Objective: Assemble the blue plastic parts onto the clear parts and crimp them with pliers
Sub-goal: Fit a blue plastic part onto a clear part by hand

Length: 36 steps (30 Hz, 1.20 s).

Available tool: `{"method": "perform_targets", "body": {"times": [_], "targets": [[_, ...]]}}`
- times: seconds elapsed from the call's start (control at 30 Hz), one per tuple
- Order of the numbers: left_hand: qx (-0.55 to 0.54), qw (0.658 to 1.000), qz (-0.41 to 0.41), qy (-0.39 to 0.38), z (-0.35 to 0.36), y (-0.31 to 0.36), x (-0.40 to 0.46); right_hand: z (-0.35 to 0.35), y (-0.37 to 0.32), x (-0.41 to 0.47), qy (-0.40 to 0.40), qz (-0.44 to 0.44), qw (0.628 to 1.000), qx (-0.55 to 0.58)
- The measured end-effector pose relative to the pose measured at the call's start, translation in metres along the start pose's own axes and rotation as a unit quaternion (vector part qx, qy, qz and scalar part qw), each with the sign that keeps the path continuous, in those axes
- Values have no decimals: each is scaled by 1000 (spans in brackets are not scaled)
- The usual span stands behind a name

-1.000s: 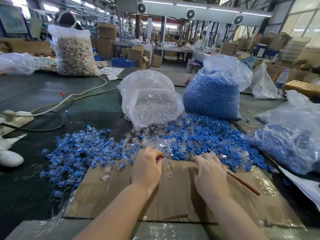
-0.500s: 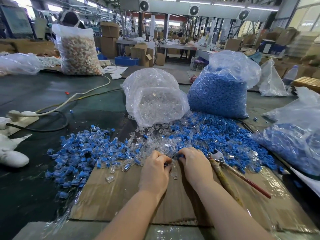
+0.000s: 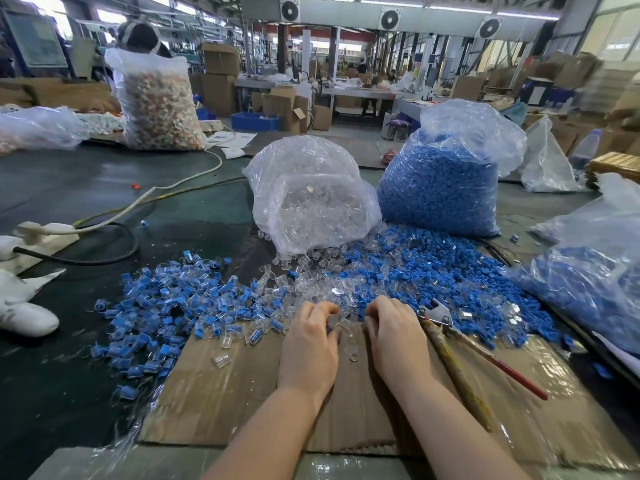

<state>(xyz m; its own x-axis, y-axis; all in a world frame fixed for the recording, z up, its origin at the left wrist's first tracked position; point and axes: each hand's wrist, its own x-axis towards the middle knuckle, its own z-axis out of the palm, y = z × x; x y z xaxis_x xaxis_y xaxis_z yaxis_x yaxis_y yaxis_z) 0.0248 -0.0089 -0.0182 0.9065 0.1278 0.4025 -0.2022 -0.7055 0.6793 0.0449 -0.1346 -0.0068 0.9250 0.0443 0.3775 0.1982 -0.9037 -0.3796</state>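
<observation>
My left hand [image 3: 308, 348] and right hand [image 3: 396, 337] lie side by side at the near edge of the loose clear parts [image 3: 311, 289]. The left hand's curled fingers and thumb pinch a small part [image 3: 328, 329] that shows a bit of blue. With its fingertips curled down, the right hand pinches among the clear pieces; what it holds is mostly hidden. The pliers [image 3: 437, 315] lie free on the cardboard [image 3: 221, 403] just right of my right hand, handles pointing toward me. Loose blue parts [image 3: 450, 282] spread to the right. Assembled blue-and-clear pieces [image 3: 166, 306] are heaped on the left.
An open bag of clear parts [image 3: 311, 206] and a bag of blue parts [image 3: 440, 188] stand behind the piles. Another bag of blue parts [image 3: 595, 278] lies at the right. A power strip and cables [image 3: 45, 233] sit at the left, with a white object [image 3: 24, 317] below them.
My right hand let go of the pliers, which now lie on the cardboard, and moved left to the clear parts. Both hands shifted forward to the pile's edge.
</observation>
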Motion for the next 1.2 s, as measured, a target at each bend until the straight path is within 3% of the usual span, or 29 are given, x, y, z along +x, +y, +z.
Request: {"method": "perform_targets", "body": {"times": [0.47, 0.73, 0.93, 1.03, 1.1, 1.2], "targets": [[-78, 993, -70, 54, -10, 1, 3, -2, 3, -22, 39, 41, 995, 77], [68, 989, -83, 98, -49, -26, 35, -4, 3, -23, 43, 39, 995, 82], [137, 980, -129, 68, -60, -46, 37, -4, 3, -23, 43, 39, 995, 83], [180, 975, -99, 81, -55, -38, 35, -4, 4, -23, 40, 40, 995, 81], [141, 986, -51, 72, -46, -25, 34, -4, 4, -23, 38, 41, 995, 78], [59, 998, 37, -5, -28, -3, 30, -4, 3, -23, 38, 43, 995, 79]]}}
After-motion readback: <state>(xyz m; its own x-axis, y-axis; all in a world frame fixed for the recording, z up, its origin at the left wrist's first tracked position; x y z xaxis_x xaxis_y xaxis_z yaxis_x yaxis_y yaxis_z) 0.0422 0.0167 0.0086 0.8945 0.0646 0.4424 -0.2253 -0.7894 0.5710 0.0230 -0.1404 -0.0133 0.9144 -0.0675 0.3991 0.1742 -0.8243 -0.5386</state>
